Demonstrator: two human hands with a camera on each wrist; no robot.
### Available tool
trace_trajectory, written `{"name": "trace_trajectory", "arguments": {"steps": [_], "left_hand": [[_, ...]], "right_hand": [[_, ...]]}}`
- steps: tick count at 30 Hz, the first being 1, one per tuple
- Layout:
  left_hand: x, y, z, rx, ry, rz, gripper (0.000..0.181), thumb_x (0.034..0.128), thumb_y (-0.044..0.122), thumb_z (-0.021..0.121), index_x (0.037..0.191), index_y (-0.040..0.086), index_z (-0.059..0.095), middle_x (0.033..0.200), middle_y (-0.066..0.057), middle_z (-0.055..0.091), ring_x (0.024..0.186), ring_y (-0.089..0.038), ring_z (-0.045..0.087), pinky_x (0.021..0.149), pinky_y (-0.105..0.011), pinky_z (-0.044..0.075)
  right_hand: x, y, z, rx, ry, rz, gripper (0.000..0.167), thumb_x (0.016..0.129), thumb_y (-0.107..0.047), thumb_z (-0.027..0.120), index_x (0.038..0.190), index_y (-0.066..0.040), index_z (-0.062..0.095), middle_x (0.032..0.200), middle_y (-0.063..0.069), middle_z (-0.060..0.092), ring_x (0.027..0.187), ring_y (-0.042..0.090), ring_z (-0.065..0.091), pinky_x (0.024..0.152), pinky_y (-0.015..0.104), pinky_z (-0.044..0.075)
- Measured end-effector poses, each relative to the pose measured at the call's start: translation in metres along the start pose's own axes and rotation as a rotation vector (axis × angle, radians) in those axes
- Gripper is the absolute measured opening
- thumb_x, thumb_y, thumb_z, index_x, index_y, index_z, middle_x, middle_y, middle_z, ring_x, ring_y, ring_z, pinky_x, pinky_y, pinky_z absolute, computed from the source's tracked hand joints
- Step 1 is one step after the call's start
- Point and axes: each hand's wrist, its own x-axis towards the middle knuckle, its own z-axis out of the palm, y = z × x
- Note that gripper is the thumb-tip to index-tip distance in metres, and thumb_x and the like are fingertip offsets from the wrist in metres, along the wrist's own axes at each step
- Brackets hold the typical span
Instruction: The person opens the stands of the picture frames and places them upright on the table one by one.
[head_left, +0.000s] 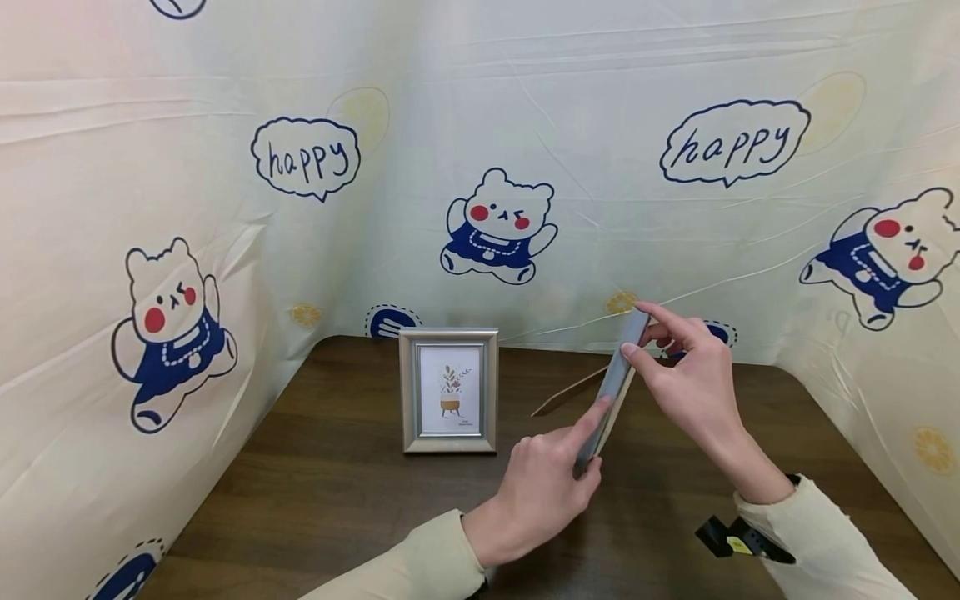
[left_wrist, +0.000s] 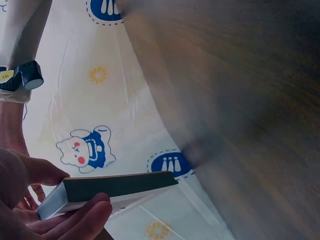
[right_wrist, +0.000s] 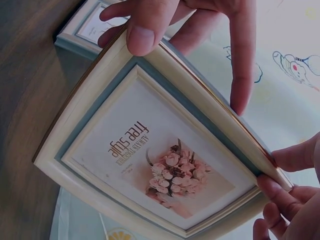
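A picture frame (head_left: 619, 368) is held tilted, edge-on to the head view, with its thin brown back stand (head_left: 567, 392) sticking out to the left. Its cream and blue-grey moulding surrounds a print (right_wrist: 167, 170) of pink flowers with lettering, seen in the right wrist view. My left hand (head_left: 543, 487) grips the lower end, index finger stretched along the edge. At the upper end my right hand (head_left: 697, 379) pinches the frame between thumb and fingers. A second picture frame (head_left: 407, 392), with a plant print, stands upright on the table to the left.
The dark wooden table (head_left: 300, 500) lies under both hands. A pale cloth (head_left: 600, 100) printed with bears and lettering hangs around the back and sides. A black strapped device (head_left: 738, 540) is worn on the right wrist.
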Motion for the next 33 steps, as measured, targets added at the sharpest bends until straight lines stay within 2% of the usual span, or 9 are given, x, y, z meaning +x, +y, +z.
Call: {"name": "trace_trajectory", "arguments": {"steps": [12, 21, 33], "left_hand": [[0.0010, -0.0014, 0.0001, -0.017, -0.017, -0.006, 0.082, 0.0910, 0.013, 0.083, 0.162, 0.019, 0.042, 0.089, 0.000, 0.075, 0.067, -0.010, 0.070, 0.060, -0.021, 0.055], [0.0024, -0.0042, -0.0003, -0.057, -0.031, -0.010, 0.084, 0.0893, 0.009, 0.084, 0.162, 0.016, 0.043, 0.104, -0.004, 0.079, 0.084, -0.014, 0.076, 0.073, -0.020, 0.057], [0.0019, -0.0063, -0.0014, -0.053, -0.040, -0.020, 0.087, 0.0896, 0.008, 0.083, 0.164, 0.016, 0.038, 0.103, -0.003, 0.078, 0.081, -0.011, 0.074, 0.069, -0.018, 0.055]], "right_hand": [[-0.0001, 0.0026, 0.0006, -0.012, -0.010, 0.014, 0.048, 0.089, -0.002, 0.082, 0.135, -0.008, 0.072, 0.090, 0.010, 0.074, 0.091, 0.020, 0.055, 0.075, 0.030, 0.043], [0.0019, 0.0026, 0.0039, -0.022, -0.009, -0.017, 0.047, 0.087, 0.001, 0.082, 0.133, -0.004, 0.072, 0.089, 0.010, 0.073, 0.093, 0.020, 0.053, 0.077, 0.032, 0.044], [0.0042, 0.0028, 0.0096, -0.047, -0.028, -0.036, 0.047, 0.087, 0.001, 0.081, 0.133, -0.002, 0.071, 0.088, 0.009, 0.071, 0.094, 0.021, 0.051, 0.081, 0.035, 0.040]]}}
